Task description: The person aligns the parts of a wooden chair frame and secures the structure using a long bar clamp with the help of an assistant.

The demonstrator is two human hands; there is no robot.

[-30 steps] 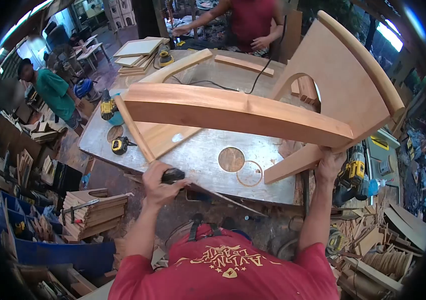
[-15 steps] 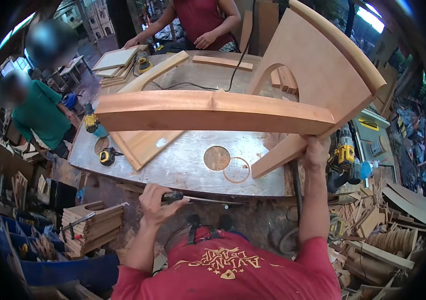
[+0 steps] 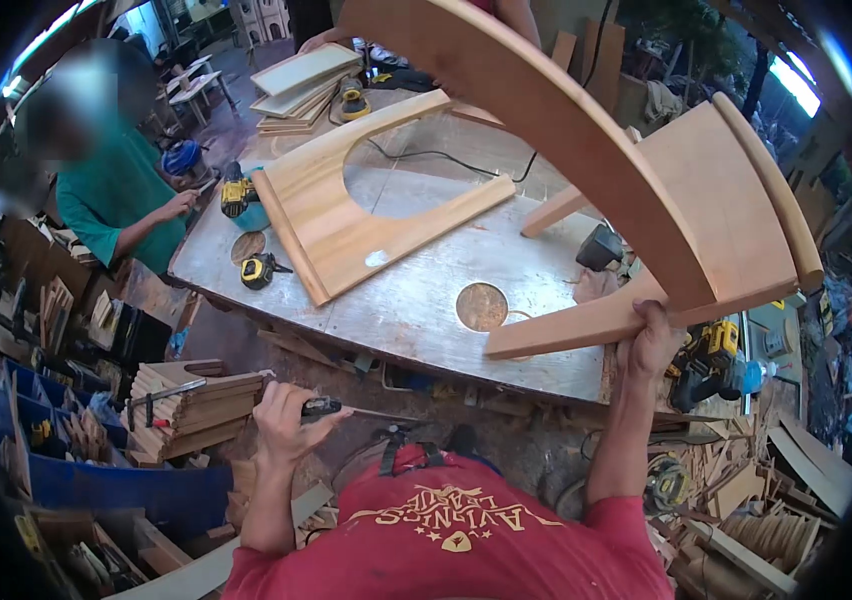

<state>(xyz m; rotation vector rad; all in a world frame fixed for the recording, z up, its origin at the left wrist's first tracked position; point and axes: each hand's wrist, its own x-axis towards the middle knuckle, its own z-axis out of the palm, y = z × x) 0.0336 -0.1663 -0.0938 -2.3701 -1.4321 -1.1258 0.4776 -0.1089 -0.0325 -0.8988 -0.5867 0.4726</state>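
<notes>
My right hand (image 3: 654, 345) grips a wooden furniture frame (image 3: 566, 330) by its lower leg, over the table's near right. The frame has a broad panel with a rounded edge, and a long curved rail (image 3: 586, 115) rises from it toward the upper left. My left hand (image 3: 288, 422) is closed around the black handle of a hand tool (image 3: 322, 407) with a long thin metal shaft pointing right; its exact kind is unclear. It is held in front of the table's near edge, apart from the frame.
On the worktable (image 3: 416, 285) lie an arched wooden panel (image 3: 336, 235), a tape measure (image 3: 261, 270), a yellow drill (image 3: 236, 190) and a sander (image 3: 354, 100). Another drill (image 3: 716, 345) is at right. A person in green (image 3: 111, 195) stands left; another is behind. Stacked wood pieces (image 3: 191, 405) sit lower left.
The wooden frame has turned in my right hand; its curved rail swung from lying across the table to rising up and away. My left hand with the tool moved slightly left and down.
</notes>
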